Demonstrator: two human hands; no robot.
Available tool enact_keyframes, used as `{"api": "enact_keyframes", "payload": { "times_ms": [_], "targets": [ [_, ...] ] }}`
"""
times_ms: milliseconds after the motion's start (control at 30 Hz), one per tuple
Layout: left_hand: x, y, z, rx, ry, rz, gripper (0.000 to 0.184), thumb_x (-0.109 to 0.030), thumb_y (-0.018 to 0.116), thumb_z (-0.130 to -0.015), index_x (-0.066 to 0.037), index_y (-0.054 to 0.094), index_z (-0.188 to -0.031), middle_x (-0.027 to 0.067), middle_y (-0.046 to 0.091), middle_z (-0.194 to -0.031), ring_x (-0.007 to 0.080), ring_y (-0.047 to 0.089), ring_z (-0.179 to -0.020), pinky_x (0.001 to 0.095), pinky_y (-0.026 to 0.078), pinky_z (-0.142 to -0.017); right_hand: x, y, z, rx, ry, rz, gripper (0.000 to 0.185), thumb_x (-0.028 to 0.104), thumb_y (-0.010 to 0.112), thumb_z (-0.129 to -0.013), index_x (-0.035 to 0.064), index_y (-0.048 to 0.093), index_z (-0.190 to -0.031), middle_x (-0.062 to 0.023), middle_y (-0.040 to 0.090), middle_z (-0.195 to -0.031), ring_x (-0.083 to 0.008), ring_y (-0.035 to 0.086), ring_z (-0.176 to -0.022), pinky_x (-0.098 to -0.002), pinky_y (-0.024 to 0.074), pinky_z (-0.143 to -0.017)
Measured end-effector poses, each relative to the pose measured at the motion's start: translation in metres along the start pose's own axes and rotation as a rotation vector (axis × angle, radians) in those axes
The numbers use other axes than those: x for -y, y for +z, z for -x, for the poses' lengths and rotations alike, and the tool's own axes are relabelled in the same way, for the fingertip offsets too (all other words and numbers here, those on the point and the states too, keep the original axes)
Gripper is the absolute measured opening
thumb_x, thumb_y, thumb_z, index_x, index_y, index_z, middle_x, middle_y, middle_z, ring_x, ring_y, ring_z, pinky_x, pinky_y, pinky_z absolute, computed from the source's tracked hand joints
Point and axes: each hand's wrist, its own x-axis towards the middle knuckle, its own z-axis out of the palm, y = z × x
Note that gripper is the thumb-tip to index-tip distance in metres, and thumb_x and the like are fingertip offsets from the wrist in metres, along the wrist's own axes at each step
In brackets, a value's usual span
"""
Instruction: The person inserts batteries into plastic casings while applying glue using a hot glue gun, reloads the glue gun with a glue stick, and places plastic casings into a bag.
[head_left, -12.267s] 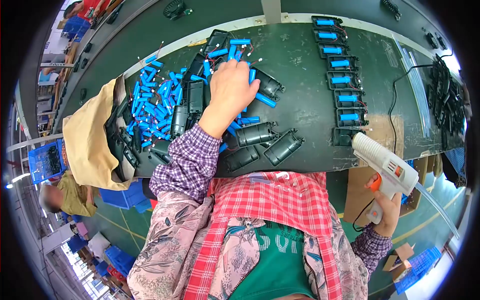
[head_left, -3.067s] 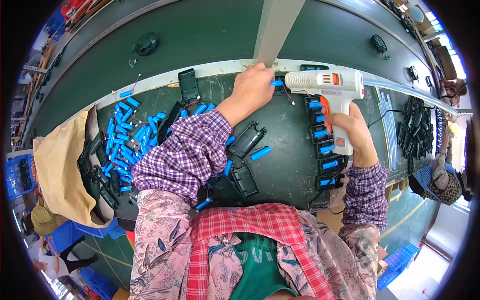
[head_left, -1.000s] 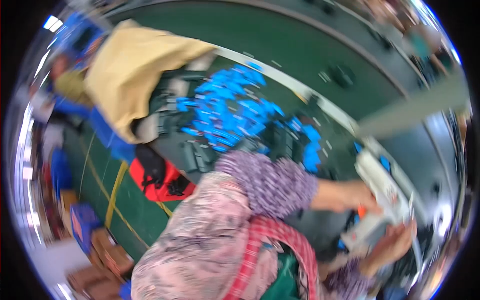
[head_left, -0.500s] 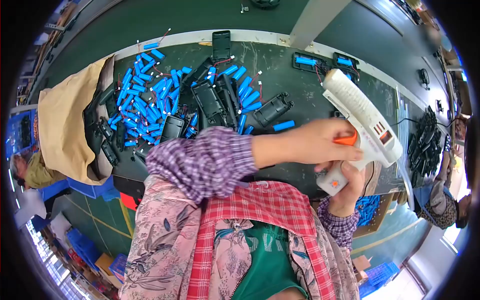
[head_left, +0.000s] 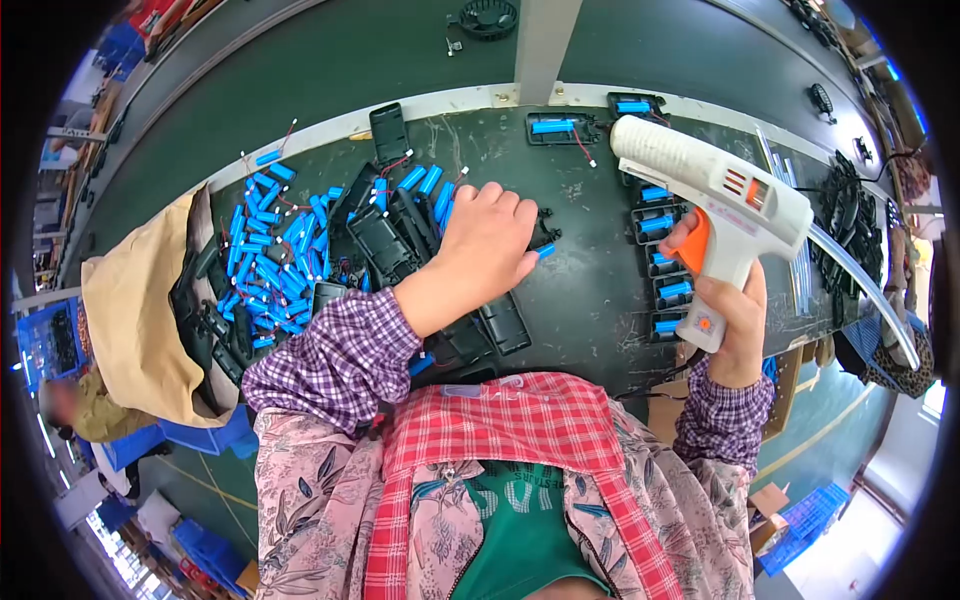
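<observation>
Head view: glue gun point(head_left: 715, 195) in right hand point(head_left: 735, 310).

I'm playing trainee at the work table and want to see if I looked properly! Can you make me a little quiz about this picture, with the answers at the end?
1. True or false: the right hand is holding the white glue gun.
2. What colour is the trigger?
a) green
b) orange
c) purple
3. Fill in the missing word: the big tan bag is at the ____ end of the dark green work table, seen from the person's side.

Key: 1 true; 2 b; 3 left.
</observation>
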Motion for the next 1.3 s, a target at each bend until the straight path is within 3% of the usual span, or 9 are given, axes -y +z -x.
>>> {"api": "enact_keyframes", "payload": {
  "times_ms": [200,467,633,700,833,900,1300],
  "targets": [
    [0.017,0.019,-0.053,-0.224,0.08,0.22,0.041,-0.027,0.079,-0.075,-0.006,0.058,-0.104,0.0092,0.061,-0.099,0.0285,0.058,-0.097,0.0424,0.043,-0.08,-0.004,-0.005,-0.012,0.017,0.053,0.021,0.066,0.013,0.058,-0.066,-0.0079,0.05,-0.129,-0.0172,0.06,-0.113,-0.0277,0.06,-0.106,-0.0436,0.0472,-0.099],
    [0.027,0.03,-0.048,-0.174,0.054,0.227,0.048,-0.022,0.079,-0.076,-0.005,0.059,-0.115,0.0109,0.061,-0.11,0.0304,0.057,-0.107,0.0426,0.047,-0.085,-0.011,-0.015,-0.016,-0.01,0.063,-0.007,0.068,0.011,0.059,-0.065,-0.0068,0.05,-0.13,-0.0162,0.059,-0.115,-0.0271,0.06,-0.107,-0.0445,0.0486,-0.098],
    [0.026,0.026,-0.066,-0.248,0.053,0.393,0.058,-0.018,0.081,-0.073,-0.003,0.055,-0.123,0.0137,0.059,-0.113,0.0336,0.055,-0.11,0.041,0.05,-0.092,-0.01,-0.016,-0.017,0.026,0.084,0.072,0.065,0.01,0.059,-0.067,-0.0062,0.051,-0.129,-0.0151,0.06,-0.114,-0.0268,0.061,-0.107,-0.0433,0.046,-0.101],
    [0.026,0.033,-0.072,-0.262,0.025,0.399,0.06,-0.018,0.082,-0.073,-0.003,0.054,-0.124,0.014,0.059,-0.113,0.0337,0.056,-0.109,0.041,0.05,-0.092,-0.009,-0.019,-0.018,0.051,0.096,0.121,0.054,0.003,0.057,-0.07,-0.0025,0.057,-0.124,-0.011,0.064,-0.111,-0.0212,0.06,-0.105,-0.0335,0.0435,-0.097],
    [0.027,0.042,-0.077,-0.303,-0.015,0.427,0.069,-0.016,0.084,-0.07,-0.004,0.05,-0.129,0.0139,0.061,-0.113,0.0332,0.056,-0.109,0.0412,0.049,-0.092,-0.012,-0.026,-0.024,0.113,0.2,0.154,0.051,0.0,0.057,-0.072,-0.0021,0.057,-0.122,-0.0085,0.065,-0.105,-0.0186,0.06,-0.102,-0.0306,0.0441,-0.093],
    [0.027,0.043,-0.078,-0.308,-0.026,0.456,0.07,-0.016,0.084,-0.069,-0.004,0.05,-0.128,0.0136,0.062,-0.112,0.0326,0.057,-0.109,0.0413,0.049,-0.093,-0.017,-0.024,-0.028,0.146,0.246,0.229,0.054,0.004,0.057,-0.069,-0.0043,0.056,-0.122,-0.0107,0.064,-0.105,-0.0221,0.061,-0.098,-0.0333,0.045,-0.092],
    [0.027,0.045,-0.079,-0.297,-0.05,0.473,0.069,-0.014,0.085,-0.068,-0.005,0.05,-0.127,0.0118,0.063,-0.111,0.0312,0.057,-0.109,0.0411,0.05,-0.092,-0.032,-0.019,-0.047,0.2,0.347,0.216,0.046,0.001,0.057,-0.07,-0.0061,0.059,-0.116,-0.0101,0.065,-0.093,-0.0199,0.061,-0.087,-0.0306,0.0471,-0.083]
  ]
}}
